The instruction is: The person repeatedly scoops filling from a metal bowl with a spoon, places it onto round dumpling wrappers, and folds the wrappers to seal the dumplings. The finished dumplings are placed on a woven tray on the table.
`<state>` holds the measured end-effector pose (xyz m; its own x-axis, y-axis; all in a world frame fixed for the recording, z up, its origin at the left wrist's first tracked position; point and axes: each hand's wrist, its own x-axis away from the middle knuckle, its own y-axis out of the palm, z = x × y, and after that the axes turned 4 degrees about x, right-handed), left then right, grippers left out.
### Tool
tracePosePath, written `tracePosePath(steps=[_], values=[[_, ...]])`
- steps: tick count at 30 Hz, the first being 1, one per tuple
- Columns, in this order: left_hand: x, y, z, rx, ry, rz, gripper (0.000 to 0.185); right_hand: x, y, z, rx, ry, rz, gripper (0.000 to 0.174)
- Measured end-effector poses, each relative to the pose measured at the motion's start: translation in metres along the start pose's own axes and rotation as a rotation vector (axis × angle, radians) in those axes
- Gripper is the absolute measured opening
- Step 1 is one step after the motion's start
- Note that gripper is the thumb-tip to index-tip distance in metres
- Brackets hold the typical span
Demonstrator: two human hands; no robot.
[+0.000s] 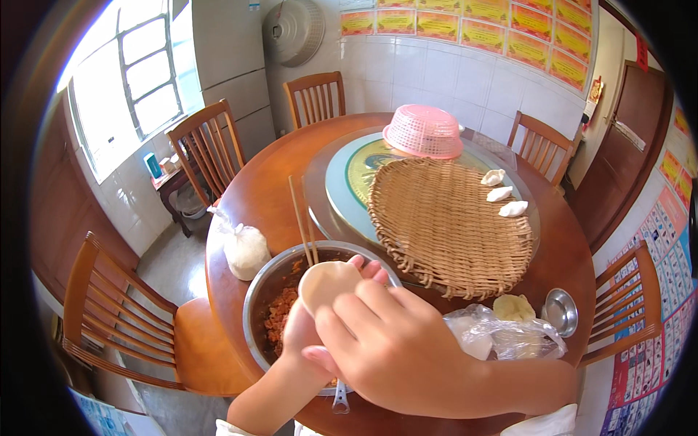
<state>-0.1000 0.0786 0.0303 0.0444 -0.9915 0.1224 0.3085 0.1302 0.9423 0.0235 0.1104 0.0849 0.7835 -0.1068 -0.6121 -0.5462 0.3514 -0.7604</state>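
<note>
A round dumpling wrapper (327,284) lies across the palm and fingers of my left hand (304,327), above a steel bowl (252,321) of minced filling (281,310). My right hand (381,349) crosses in front, its curled fingers over the wrapper's near right edge. It hides much of my left hand, and whether its fingertips pinch the wrapper cannot be made out. Wooden chopsticks (303,220) stand in the bowl, and a metal handle (341,398) pokes out below its near rim. Three folded dumplings (499,194) sit along the right side of a woven wicker tray (447,229).
Wrappers in a plastic bag (504,332) lie right of my hands, beside a small metal dish (560,313). A tied bag of white dough or flour (245,252) stands left. A pink basket (424,131) rests upside down on the turntable (344,192). Wooden chairs (125,321) surround the round table (267,180).
</note>
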Motion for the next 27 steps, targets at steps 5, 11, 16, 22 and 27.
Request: tracePosePath(steps=[5,11,16,22,27], values=[[0.015,-0.037,0.053,0.079,0.3,-0.057,0.04,0.024,-0.006,-0.013,-0.669,0.019,-0.24,0.014],[0.038,-0.065,0.08,0.399,0.46,-0.033,0.043,0.044,0.031,-0.024,-0.458,-0.189,-0.3,0.019],[0.055,-0.076,0.079,0.507,0.554,0.02,0.046,0.046,0.044,-0.009,-0.86,0.587,-0.069,0.017],[0.076,-0.088,0.071,0.544,0.66,0.11,0.047,0.034,0.037,-0.009,-0.686,0.473,0.088,0.007],[0.083,-0.093,0.055,0.536,0.659,0.148,0.048,0.031,0.039,-0.031,-0.571,0.225,0.005,0.013]])
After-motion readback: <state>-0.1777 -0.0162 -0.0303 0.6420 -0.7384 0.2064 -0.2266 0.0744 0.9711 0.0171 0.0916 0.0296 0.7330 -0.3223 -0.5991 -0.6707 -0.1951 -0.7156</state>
